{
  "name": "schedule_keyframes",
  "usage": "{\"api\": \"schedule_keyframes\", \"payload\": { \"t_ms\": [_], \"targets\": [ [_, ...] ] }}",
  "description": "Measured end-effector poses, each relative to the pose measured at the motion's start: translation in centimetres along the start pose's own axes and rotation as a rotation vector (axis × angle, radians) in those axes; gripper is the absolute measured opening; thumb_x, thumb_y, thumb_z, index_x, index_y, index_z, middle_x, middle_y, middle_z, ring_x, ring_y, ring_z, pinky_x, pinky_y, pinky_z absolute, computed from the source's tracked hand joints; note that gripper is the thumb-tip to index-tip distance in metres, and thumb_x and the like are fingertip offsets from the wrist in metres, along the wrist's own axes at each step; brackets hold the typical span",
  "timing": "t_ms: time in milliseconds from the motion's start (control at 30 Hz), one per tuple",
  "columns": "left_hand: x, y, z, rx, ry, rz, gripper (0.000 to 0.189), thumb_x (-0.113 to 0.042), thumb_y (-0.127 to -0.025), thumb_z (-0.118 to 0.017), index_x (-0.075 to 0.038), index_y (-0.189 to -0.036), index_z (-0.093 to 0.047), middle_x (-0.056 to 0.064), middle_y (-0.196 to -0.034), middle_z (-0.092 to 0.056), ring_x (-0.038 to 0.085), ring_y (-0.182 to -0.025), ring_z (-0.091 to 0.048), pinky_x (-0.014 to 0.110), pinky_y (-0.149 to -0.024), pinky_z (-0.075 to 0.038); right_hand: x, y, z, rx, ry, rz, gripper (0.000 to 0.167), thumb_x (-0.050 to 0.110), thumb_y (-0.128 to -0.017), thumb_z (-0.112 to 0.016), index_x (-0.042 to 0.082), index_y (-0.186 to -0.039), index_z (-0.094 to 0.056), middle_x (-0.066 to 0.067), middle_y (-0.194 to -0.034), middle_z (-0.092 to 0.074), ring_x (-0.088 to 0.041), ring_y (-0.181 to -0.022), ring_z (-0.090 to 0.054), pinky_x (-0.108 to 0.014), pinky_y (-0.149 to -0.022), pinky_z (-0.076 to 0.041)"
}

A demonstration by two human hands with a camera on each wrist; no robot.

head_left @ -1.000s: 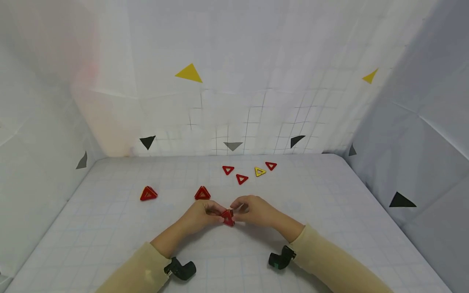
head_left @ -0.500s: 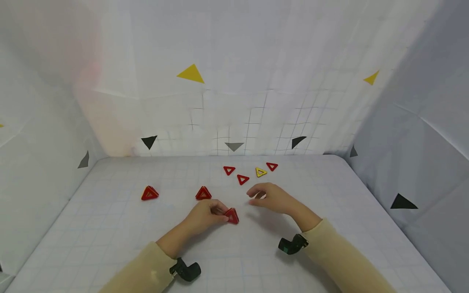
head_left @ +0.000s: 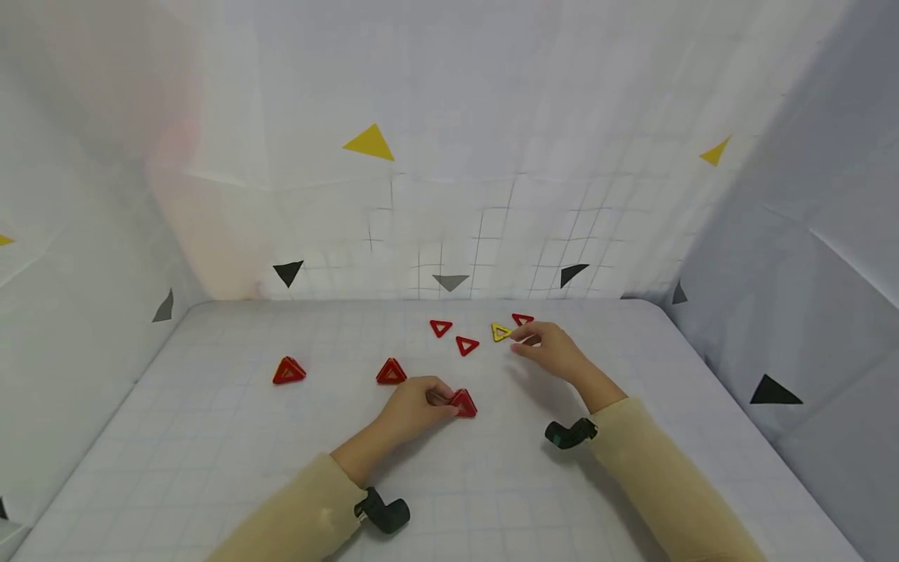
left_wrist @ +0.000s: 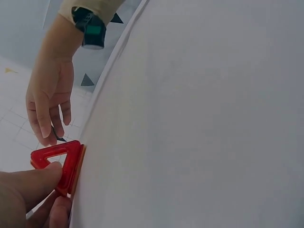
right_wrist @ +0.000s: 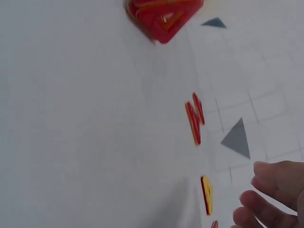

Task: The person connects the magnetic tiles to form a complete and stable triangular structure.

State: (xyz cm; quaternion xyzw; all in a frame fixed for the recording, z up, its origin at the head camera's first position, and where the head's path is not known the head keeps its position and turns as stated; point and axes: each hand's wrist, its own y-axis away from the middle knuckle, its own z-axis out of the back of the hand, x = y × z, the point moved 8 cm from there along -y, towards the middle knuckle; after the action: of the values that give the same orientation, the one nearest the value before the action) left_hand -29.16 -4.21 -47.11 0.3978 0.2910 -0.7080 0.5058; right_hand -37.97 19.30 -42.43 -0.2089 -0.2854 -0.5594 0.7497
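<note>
My left hand (head_left: 414,408) pinches several red triangle tiles (head_left: 464,403) joined at their edges into a small peaked shape, just above or on the table. In the left wrist view the thumb presses one red tile frame (left_wrist: 72,164) and curled fingers lie behind it. My right hand (head_left: 553,351) reaches over the back right, fingertips close beside a flat yellow triangle tile (head_left: 495,334). The right wrist view shows its thumb and fingers (right_wrist: 273,183) parted, holding nothing, apart from the yellow tile (right_wrist: 207,194). A flat red tile (head_left: 523,315) lies behind the right fingers, partly hidden.
Two red triangle pyramids stand on the white table: one at the left (head_left: 289,371), another pyramid (head_left: 391,372) near my left hand. Two flat red tiles, one farther back (head_left: 441,321) and one nearer (head_left: 467,339), lie left of the yellow one. White sheets enclose the table.
My right hand has let go of the joined red tiles and moved back and right to the yellow tile. My left hand, still gripping the joined tiles, has shifted slightly right and away.
</note>
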Motion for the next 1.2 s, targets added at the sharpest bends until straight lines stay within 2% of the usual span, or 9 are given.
{"api": "schedule_keyframes", "payload": {
  "t_ms": [267, 333, 633, 733, 900, 1200],
  "targets": [
    [-0.3, -1.3, -1.1, -0.005, 0.016, 0.010, 0.014, -0.022, -0.087, -0.079, -0.015, -0.097, -0.071, -0.008, -0.086, -0.068, 0.009, -0.082, -0.064, 0.030, -0.075, -0.053, -3.2, -2.6, 1.6, -0.097, 0.003, -0.092, 0.031, 0.019, -0.097, -0.067, 0.004, -0.124, -0.066, -0.017, -0.121, -0.064, -0.034, -0.113, -0.057, -0.047, -0.090, -0.049],
    [-0.4, -1.6, -1.2, -0.011, 0.007, 0.013, 0.014, -0.023, -0.088, -0.079, -0.016, -0.096, -0.071, -0.008, -0.085, -0.068, 0.009, -0.082, -0.063, 0.030, -0.076, -0.052, -4.0, -3.2, 1.8, -0.093, -0.014, -0.134, 0.033, 0.020, -0.097, -0.066, 0.005, -0.127, -0.065, -0.018, -0.125, -0.061, -0.035, -0.116, -0.054, -0.048, -0.093, -0.048],
    [-0.4, -2.4, -1.6, -0.051, 0.009, 0.017, 0.011, -0.020, -0.088, -0.078, -0.016, -0.095, -0.071, -0.009, -0.085, -0.068, 0.008, -0.080, -0.063, 0.029, -0.074, -0.052, -6.4, -5.4, 1.2, -0.030, -0.049, -0.227, 0.044, 0.021, -0.098, -0.065, 0.007, -0.139, -0.057, -0.023, -0.141, -0.049, -0.039, -0.128, -0.047, -0.051, -0.103, -0.042],
    [-0.4, -2.7, -1.8, -0.054, 0.017, 0.016, 0.011, -0.020, -0.088, -0.078, -0.016, -0.095, -0.072, -0.009, -0.085, -0.068, 0.008, -0.080, -0.063, 0.029, -0.075, -0.053, -7.0, -6.2, 0.9, -0.018, -0.036, -0.224, 0.047, 0.022, -0.097, -0.067, 0.006, -0.140, -0.055, -0.023, -0.143, -0.048, -0.039, -0.129, -0.046, -0.052, -0.106, -0.040],
    [-0.3, -3.3, -2.1, -0.052, 0.024, 0.023, 0.012, -0.020, -0.087, -0.079, -0.016, -0.096, -0.072, -0.009, -0.085, -0.068, 0.007, -0.081, -0.063, 0.030, -0.076, -0.052, -7.3, -7.3, 0.3, -0.006, 0.049, -0.160, 0.048, 0.021, -0.097, -0.067, 0.002, -0.139, -0.056, -0.022, -0.141, -0.051, -0.039, -0.131, -0.045, -0.051, -0.111, -0.034],
    [-0.7, -3.9, -2.6, -0.061, 0.035, 0.036, 0.011, -0.020, -0.088, -0.079, -0.016, -0.094, -0.072, -0.009, -0.083, -0.068, 0.007, -0.079, -0.063, 0.029, -0.074, -0.052, -7.3, -7.9, 0.0, -0.017, 0.118, -0.139, 0.044, 0.019, -0.097, -0.068, 0.003, -0.137, -0.059, -0.020, -0.135, -0.054, -0.036, -0.124, -0.048, -0.050, -0.108, -0.037]
  ]
}}
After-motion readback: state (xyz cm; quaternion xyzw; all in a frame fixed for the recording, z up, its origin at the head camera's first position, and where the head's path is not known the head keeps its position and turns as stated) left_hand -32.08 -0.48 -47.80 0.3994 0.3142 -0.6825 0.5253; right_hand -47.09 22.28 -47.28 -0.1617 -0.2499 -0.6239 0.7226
